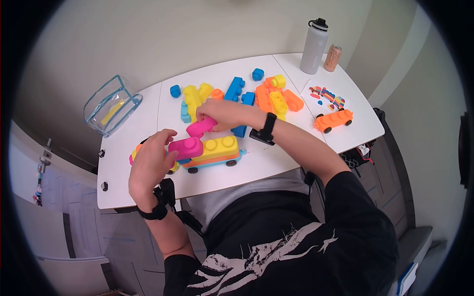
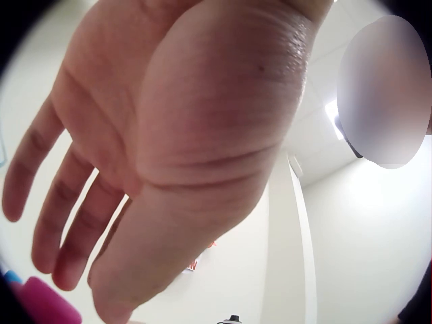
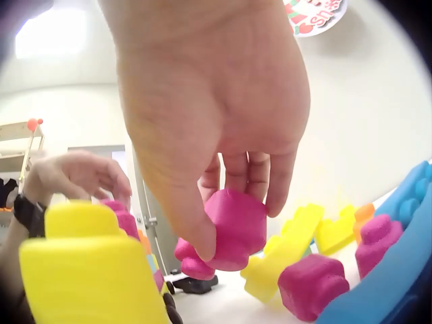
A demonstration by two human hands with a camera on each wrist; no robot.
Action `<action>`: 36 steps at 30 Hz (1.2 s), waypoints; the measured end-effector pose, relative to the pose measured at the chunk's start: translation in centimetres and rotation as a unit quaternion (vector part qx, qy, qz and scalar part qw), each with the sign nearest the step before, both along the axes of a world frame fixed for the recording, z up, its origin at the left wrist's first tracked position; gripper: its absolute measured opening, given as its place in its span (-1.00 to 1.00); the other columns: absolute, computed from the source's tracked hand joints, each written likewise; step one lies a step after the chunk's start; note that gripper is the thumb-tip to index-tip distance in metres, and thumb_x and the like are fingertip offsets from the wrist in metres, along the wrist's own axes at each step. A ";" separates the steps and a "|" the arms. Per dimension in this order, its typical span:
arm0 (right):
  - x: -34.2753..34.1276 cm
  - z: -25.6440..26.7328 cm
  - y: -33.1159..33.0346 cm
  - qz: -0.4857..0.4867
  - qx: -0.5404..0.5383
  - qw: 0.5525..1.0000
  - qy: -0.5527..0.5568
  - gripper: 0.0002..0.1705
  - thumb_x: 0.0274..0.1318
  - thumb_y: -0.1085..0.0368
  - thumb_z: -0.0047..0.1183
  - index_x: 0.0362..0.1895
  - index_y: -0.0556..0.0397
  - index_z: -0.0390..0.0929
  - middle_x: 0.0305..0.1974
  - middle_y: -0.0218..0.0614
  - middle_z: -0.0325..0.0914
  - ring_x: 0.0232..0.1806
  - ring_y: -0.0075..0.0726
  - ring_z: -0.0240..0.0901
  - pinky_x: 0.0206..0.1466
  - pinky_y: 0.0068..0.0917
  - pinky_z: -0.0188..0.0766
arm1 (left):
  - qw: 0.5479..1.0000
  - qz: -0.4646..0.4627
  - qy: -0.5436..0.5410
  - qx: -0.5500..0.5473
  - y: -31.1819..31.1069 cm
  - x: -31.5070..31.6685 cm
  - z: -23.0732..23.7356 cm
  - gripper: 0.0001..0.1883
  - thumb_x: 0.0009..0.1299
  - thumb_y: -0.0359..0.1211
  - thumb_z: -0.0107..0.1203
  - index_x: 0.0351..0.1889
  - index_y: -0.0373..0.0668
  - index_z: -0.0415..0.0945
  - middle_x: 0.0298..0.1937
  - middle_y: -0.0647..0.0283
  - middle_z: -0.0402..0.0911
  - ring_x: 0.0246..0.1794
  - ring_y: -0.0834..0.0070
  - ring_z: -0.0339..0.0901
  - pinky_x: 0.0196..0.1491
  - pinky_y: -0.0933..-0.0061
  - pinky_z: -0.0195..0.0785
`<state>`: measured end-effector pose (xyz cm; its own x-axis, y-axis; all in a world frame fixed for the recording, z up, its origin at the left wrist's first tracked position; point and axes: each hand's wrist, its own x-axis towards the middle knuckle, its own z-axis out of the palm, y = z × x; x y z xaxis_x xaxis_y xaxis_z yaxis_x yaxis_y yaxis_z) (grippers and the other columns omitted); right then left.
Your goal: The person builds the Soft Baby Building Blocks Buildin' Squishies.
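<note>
My right hand (image 1: 224, 114) pinches a magenta building block (image 3: 237, 228) between thumb and fingers, over the table behind a wheeled toy car. That car has a light blue wheeled base (image 1: 212, 164), an orange layer and a yellow block (image 1: 217, 147) with round studs on top. Another magenta block (image 1: 185, 147) sits at its left end. Beside that end is my left hand (image 1: 150, 160), its fingers loosely extended and partly hiding more colourful pieces. In the left wrist view its palm faces the camera and holds nothing.
Loose yellow blocks (image 1: 191, 96), blue blocks (image 1: 235, 89) and orange blocks (image 1: 264, 98) lie behind the car. To the right are an orange wheeled base (image 1: 334, 120), a printed picture (image 1: 327, 96), a grey bottle (image 1: 314, 49) and a can (image 1: 333, 58). A clear bag (image 1: 112, 106) stands at left.
</note>
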<state>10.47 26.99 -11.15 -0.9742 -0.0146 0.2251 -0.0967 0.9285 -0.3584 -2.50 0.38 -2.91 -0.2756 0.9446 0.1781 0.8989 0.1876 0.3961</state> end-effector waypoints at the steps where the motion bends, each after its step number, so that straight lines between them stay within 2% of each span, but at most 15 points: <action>1: 0.8 0.8 0.0 -0.010 -0.032 0.999 0.023 -0.44 0.02 0.28 0.51 0.11 -0.01 0.58 -0.02 -0.21 0.62 0.05 -0.05 0.59 0.07 -0.22 0.57 | 1.000 0.000 0.001 0.000 0.0 0.0 0.0 -0.55 0.34 -0.48 0.33 0.22 -0.19 0.58 0.06 0.03 0.73 0.09 0.11 0.68 0.15 0.16 0.54; 4: 3.3 3.4 -0.4 -0.031 -0.087 0.993 0.072 -0.47 0.07 0.27 0.48 0.11 0.01 0.57 -0.04 -0.24 0.60 0.04 -0.14 0.58 0.10 -0.27 0.56 | 1.000 -0.009 0.004 -0.001 0.3 0.3 0.2 -0.51 0.34 -0.48 0.34 0.26 -0.17 0.55 0.12 0.04 0.71 0.13 0.10 0.67 0.17 0.17 0.54; 6: 5.0 4.8 -1.1 -0.041 -0.111 0.988 0.096 -0.48 0.11 0.24 0.48 0.13 0.01 0.56 -0.04 -0.25 0.60 0.05 -0.20 0.58 0.14 -0.30 0.56 | 0.996 -0.040 0.017 0.076 0.8 1.2 0.6 -0.44 0.29 -0.49 0.39 0.29 -0.15 0.52 0.19 0.06 0.68 0.16 0.09 0.65 0.19 0.18 0.54; 8: 6.7 5.6 -2.1 -0.027 -0.281 0.952 0.121 -0.47 0.23 0.21 0.43 0.21 0.02 0.52 0.02 -0.31 0.59 0.13 -0.33 0.56 0.23 -0.31 0.55 | 0.991 -0.040 0.012 0.124 1.6 3.0 1.1 -0.39 0.26 -0.50 0.42 0.30 -0.14 0.50 0.21 0.07 0.67 0.17 0.09 0.65 0.19 0.19 0.55; 9: 7.4 5.6 -2.5 -0.026 -0.281 0.952 0.120 -0.47 0.23 0.21 0.43 0.21 0.02 0.52 0.02 -0.31 0.59 0.13 -0.33 0.56 0.23 -0.31 0.55 | 0.984 -0.041 0.008 0.173 2.0 3.7 1.3 -0.35 0.23 -0.50 0.45 0.31 -0.12 0.48 0.22 0.07 0.65 0.17 0.08 0.64 0.20 0.19 0.55; 11: 8.5 5.7 -3.0 0.008 -0.431 0.897 0.098 -0.49 0.37 0.16 0.34 0.28 0.04 0.48 0.10 -0.35 0.56 0.22 -0.41 0.54 0.29 -0.32 0.54 | 0.976 -0.061 0.022 0.206 2.6 4.5 1.2 -0.39 0.23 -0.48 0.46 0.27 -0.14 0.51 0.19 0.09 0.67 0.15 0.09 0.65 0.19 0.20 0.55; 15: 10.1 5.2 -2.9 0.060 -0.452 0.887 0.077 -0.49 0.45 0.18 0.27 0.34 0.06 0.44 0.17 -0.35 0.53 0.25 -0.40 0.52 0.25 -0.35 0.58 | 0.954 -0.152 0.095 0.240 3.3 4.6 1.3 -0.40 0.18 -0.46 0.50 0.22 -0.12 0.56 0.10 0.16 0.71 0.11 0.06 0.64 0.13 0.14 0.56; 17: 11.1 6.1 -3.7 0.018 -0.532 0.845 0.050 -0.49 0.48 0.17 0.23 0.36 0.06 0.43 0.21 -0.33 0.51 0.27 -0.37 0.52 0.21 -0.38 0.61 | 0.959 -0.146 0.090 0.226 3.1 4.3 1.3 -0.42 0.20 -0.44 0.50 0.21 -0.14 0.56 0.09 0.14 0.72 0.10 0.06 0.66 0.11 0.17 0.57; 19: 11.2 5.5 -4.1 0.000 -0.507 0.858 0.089 -0.44 0.43 0.19 0.27 0.40 0.05 0.42 0.26 -0.31 0.50 0.26 -0.33 0.55 0.16 -0.38 0.65 | 0.963 -0.138 0.086 0.214 2.9 3.8 1.1 -0.43 0.21 -0.42 0.50 0.20 -0.16 0.56 0.08 0.13 0.73 0.09 0.06 0.68 0.10 0.20 0.57; 21: 11.7 5.5 -4.9 -0.025 -0.377 0.916 0.137 -0.41 0.37 0.15 0.36 0.35 0.03 0.45 0.22 -0.32 0.53 0.26 -0.32 0.56 0.14 -0.30 0.67 | 0.980 -0.106 0.048 0.159 3.0 3.5 0.7 -0.45 0.23 -0.40 0.50 0.19 -0.16 0.56 0.03 0.10 0.75 0.03 0.10 0.71 0.07 0.19 0.59; 23: 11.7 5.6 -6.2 -0.032 -0.335 0.930 0.146 -0.40 0.28 0.17 0.41 0.32 0.02 0.50 0.19 -0.29 0.56 0.21 -0.24 0.61 0.15 -0.28 0.66 | 0.983 -0.112 0.029 0.142 3.3 3.7 0.7 -0.48 0.26 -0.37 0.49 0.18 -0.17 0.56 0.00 0.10 0.75 0.02 0.14 0.73 0.04 0.20 0.60; 26: 11.6 4.4 -6.7 -0.080 -0.138 0.969 0.187 -0.41 0.17 0.23 0.44 0.26 0.04 0.56 0.09 -0.14 0.64 0.01 -0.11 0.69 0.12 -0.29 0.64 | 0.995 -0.098 -0.016 0.032 3.5 3.9 0.6 -0.48 0.28 -0.35 0.48 0.18 -0.18 0.56 0.01 0.09 0.75 0.03 0.14 0.73 0.07 0.21 0.61; 32: 11.3 2.9 -6.4 -0.094 -0.211 0.966 0.113 -0.40 0.15 0.25 0.42 0.29 -0.01 0.57 0.08 -0.12 0.64 0.05 -0.05 0.66 0.16 -0.21 0.59 | 0.988 -0.114 0.038 0.093 3.0 2.2 -1.3 -0.50 0.27 -0.41 0.46 0.18 -0.17 0.56 0.01 0.07 0.74 0.06 0.14 0.72 0.14 0.19 0.60; 34: 11.1 2.2 -6.2 -0.087 -0.176 0.973 0.121 -0.40 0.16 0.25 0.41 0.30 -0.03 0.57 0.07 -0.13 0.64 0.06 -0.02 0.64 0.18 -0.19 0.57 | 0.995 -0.096 0.018 0.005 2.9 1.0 -1.4 -0.48 0.24 -0.48 0.42 0.18 -0.16 0.57 0.01 0.09 0.74 0.05 0.12 0.71 0.14 0.17 0.59; 36: 10.9 1.9 -6.3 -0.076 -0.140 0.979 0.129 -0.40 0.16 0.24 0.40 0.30 -0.04 0.58 0.05 -0.13 0.64 0.08 0.00 0.62 0.20 -0.18 0.56 | 0.995 -0.102 0.020 0.000 2.9 1.0 -1.4 -0.47 0.21 -0.52 0.41 0.19 -0.16 0.56 0.01 0.09 0.74 0.04 0.11 0.71 0.13 0.16 0.59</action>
<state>21.32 20.68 -9.26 -0.8709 0.2240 0.4375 -0.0853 0.8077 -0.5834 -1.52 3.33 -4.27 -0.0704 0.9801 0.1858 0.9332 -0.0011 0.3593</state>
